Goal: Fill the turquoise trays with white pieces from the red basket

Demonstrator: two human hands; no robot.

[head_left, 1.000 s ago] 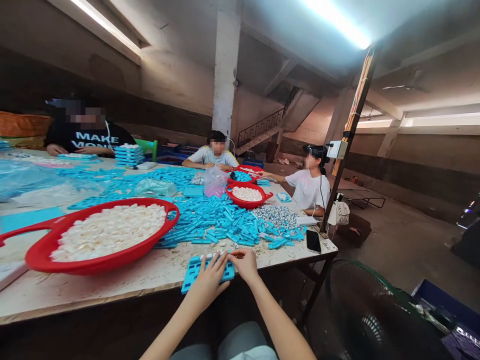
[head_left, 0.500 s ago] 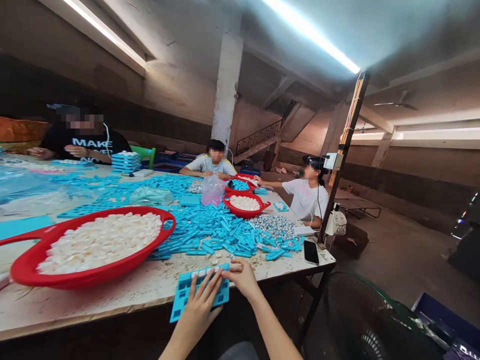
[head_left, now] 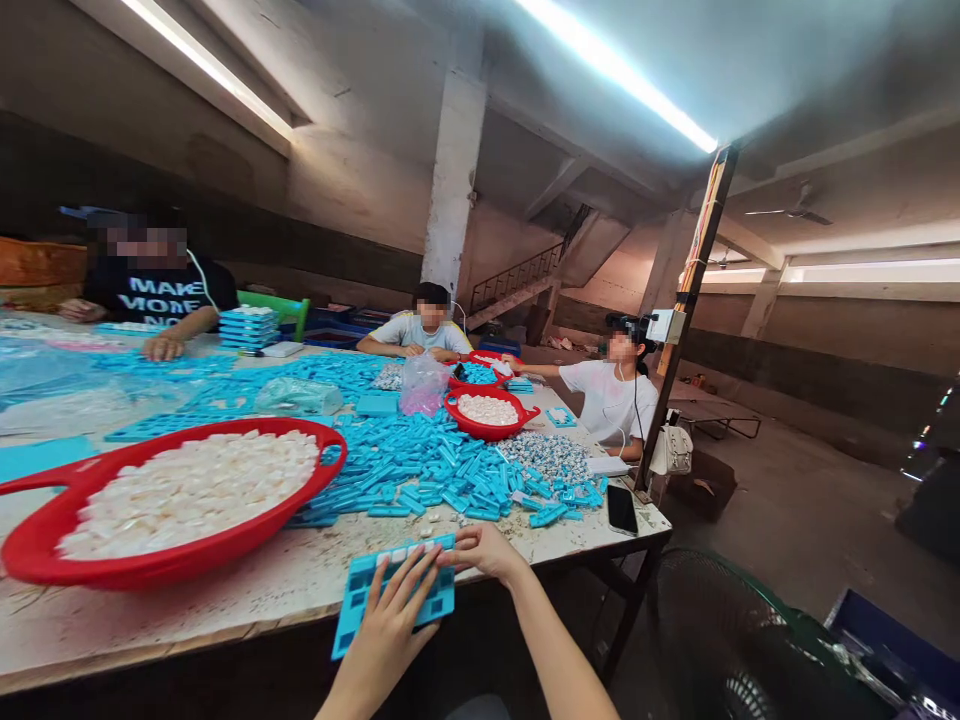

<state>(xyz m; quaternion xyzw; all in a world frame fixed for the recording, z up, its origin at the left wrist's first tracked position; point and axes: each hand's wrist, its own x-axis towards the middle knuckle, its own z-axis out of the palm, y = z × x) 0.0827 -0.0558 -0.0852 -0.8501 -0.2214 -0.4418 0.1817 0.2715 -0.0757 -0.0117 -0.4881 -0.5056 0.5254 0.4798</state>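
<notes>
A blue plastic tray (head_left: pixel 361 585) with square recesses lies tilted at the front edge of the table, partly overhanging it. Small white pieces (head_left: pixel 396 554) sit in a row along its far side. Across the tray, my left hand (head_left: pixel 397 605) lies with its fingers spread. My right hand (head_left: pixel 486 552) has its fingers pinched together at the tray's far right corner; whatever is between the fingertips is hidden. To the left stands a red basket (head_left: pixel 161 560) heaped with white pieces (head_left: pixel 195 485).
Beyond my hands spreads a pile of blue plastic pieces (head_left: pixel 420 465). A phone (head_left: pixel 622 510) lies near the table's right corner, beside a dark post (head_left: pixel 694 290). Three people sit around the table. A fan (head_left: pixel 739 630) stands at the lower right.
My right fingertips have shifted slightly left and down along the tray corner. My left hand stays on the tray. The person at far left has lowered a hand to the table.
</notes>
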